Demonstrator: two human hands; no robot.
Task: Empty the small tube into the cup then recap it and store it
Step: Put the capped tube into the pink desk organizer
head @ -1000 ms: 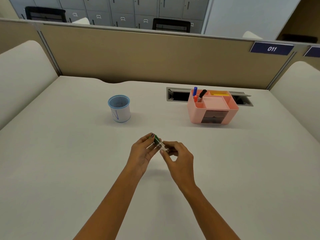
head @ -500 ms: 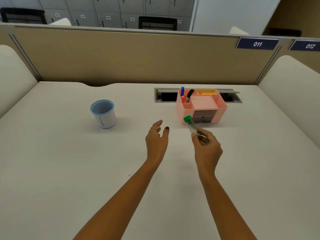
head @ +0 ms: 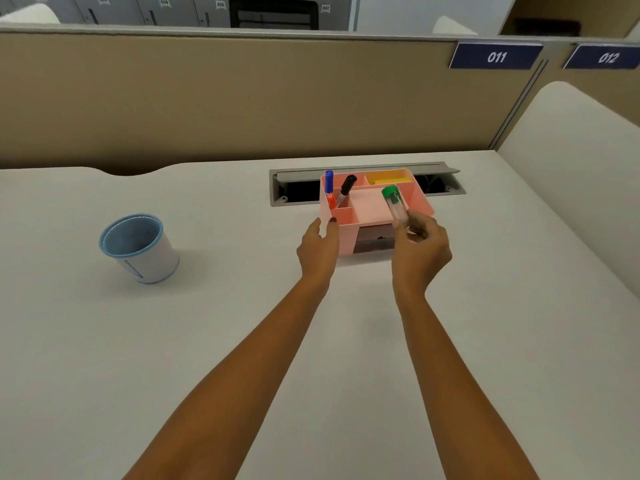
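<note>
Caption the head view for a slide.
Right hand holds the capped tube over the pink organizer; left hand steadies its left side.

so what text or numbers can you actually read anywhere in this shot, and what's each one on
"011" on the dark blue plate on top of the partition.
"012" on the second blue plate at the right edge.
Small tags on the locker doors behind the partition: too blurred to read.
The blue mark on the cup: a drawn line, no letters.
The tube, pens and pink organizer: no readable text.
</note>
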